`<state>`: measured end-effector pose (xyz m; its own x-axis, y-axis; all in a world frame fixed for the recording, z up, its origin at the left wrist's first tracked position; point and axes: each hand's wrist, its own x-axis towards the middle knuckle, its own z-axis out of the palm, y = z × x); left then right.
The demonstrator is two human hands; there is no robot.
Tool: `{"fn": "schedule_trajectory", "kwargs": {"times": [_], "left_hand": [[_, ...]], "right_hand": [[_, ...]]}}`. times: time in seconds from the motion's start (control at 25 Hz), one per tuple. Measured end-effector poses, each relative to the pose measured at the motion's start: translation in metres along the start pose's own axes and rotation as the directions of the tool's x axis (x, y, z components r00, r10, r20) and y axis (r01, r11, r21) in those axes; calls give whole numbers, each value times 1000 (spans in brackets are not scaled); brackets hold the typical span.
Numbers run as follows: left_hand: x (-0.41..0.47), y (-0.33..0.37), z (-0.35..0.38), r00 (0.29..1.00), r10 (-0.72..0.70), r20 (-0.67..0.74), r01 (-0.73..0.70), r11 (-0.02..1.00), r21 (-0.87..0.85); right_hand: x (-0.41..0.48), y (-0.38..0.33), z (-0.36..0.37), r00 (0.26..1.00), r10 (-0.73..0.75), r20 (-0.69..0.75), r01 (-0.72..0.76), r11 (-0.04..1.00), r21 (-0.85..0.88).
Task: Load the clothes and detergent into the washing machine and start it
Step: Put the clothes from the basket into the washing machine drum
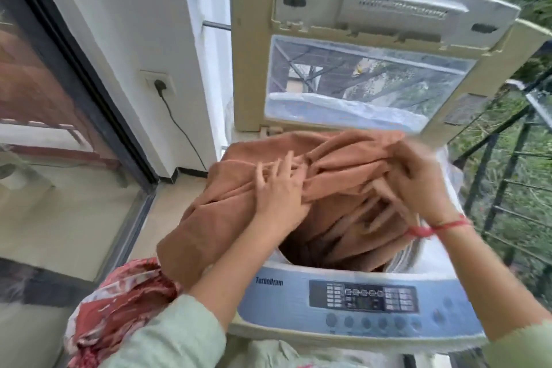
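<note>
Inspection found a top-loading washing machine (286, 302) standing in the middle of the view, its lid (254, 69) raised upright at the far side and its control panel (363, 296) along the near edge. A large brown cloth (239, 164) lay bunched across the drum opening (298, 254). Its right part hung down into the drum in folds, while its left part draped over the machine's left edge and down outside it. The left hand (277, 188) lay on top of the cloth, just left of the middle of the opening, with its fingers spread and straight, pressing on the fabric; the thumb was hidden by a fold. The right hand (418, 179), blurred, was at the far right of the opening with its back to the camera and its fingers curled into the folds, gripping the cloth. A red thread (439, 228) circled the right wrist. Both forearms emerged from pale green sleeves (179, 331) at the near edge. A red patterned cloth (119, 308) was bundled under the left arm at the near left, touching the hanging end of the brown cloth. On the white wall to the left of the machine a wall socket (158, 84) carried a dark plug, with its cable (182, 128) running down toward the floor. A glass door (59, 98) with a dark frame filled the far left. A dark metal railing (507, 176) stood to the right of the machine, with greenery behind it.
</note>
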<state>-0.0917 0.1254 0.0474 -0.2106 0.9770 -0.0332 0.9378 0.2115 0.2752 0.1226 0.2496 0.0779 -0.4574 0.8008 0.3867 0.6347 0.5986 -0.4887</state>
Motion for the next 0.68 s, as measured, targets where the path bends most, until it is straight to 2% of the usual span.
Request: {"fn": "schedule_trajectory", "kwargs": {"times": [0.04, 0.08, 0.12, 0.16, 0.2, 0.24, 0.28, 0.32, 0.4, 0.44, 0.48, 0.56, 0.6, 0.68], "left_hand": [[3, -1, 12, 962, -21, 273, 20, 1000, 6], [1, -8, 19, 893, 1, 451, 17, 999, -35], [-5, -21, 19, 867, 56, 496, 5, 992, -122], [-15, -40, 15, 906, 106, 410, -7, 972, -236], [-28, -64, 11, 961, 95, 260, -5, 946, -325], [-41, -95, 5, 992, 35, 119, 10, 934, -358], [-53, -131, 1, 998, -34, 48, 47, 947, -318], [-63, -167, -1, 991, -108, 84, 125, 965, -232], [-72, -224, 15, 911, -281, 300, 311, 949, -54], [-70, -238, 33, 879, -296, 374, 326, 945, -16], [-67, -243, 52, 876, -268, 401, 299, 954, -17], [-61, -236, 86, 910, -204, 362, 262, 958, -119], [-60, -227, 95, 911, -194, 363, 278, 940, -196], [-63, -215, 103, 877, -74, 474, 249, 914, -319]], "right_hand": [[-14, 21, 16, 991, 38, 130, -24, 994, -109], [-28, 37, 34, 934, 107, 341, -44, 981, -188], [-40, 41, 51, 789, 188, 585, -28, 962, -271], [-47, 38, 65, 627, 227, 745, 34, 947, -318], [-48, 27, 77, 548, 208, 810, 78, 952, -297], [-44, 12, 87, 570, 159, 806, 51, 972, -227], [-36, -9, 98, 652, 104, 751, -7, 991, -131], [-28, -32, 110, 725, 48, 687, -29, 999, -40], [-8, -91, 137, 753, -52, 656, 1, 997, 77], [-1, -120, 156, 729, -75, 680, 53, 997, 53], [4, -149, 175, 689, -54, 723, 108, 994, -28], [3, -188, 210, 621, 63, 781, 181, 958, -221], [-2, -197, 225, 623, 118, 773, 215, 925, -315], [-13, -210, 241, 730, 120, 673, 262, 860, -437]]}}
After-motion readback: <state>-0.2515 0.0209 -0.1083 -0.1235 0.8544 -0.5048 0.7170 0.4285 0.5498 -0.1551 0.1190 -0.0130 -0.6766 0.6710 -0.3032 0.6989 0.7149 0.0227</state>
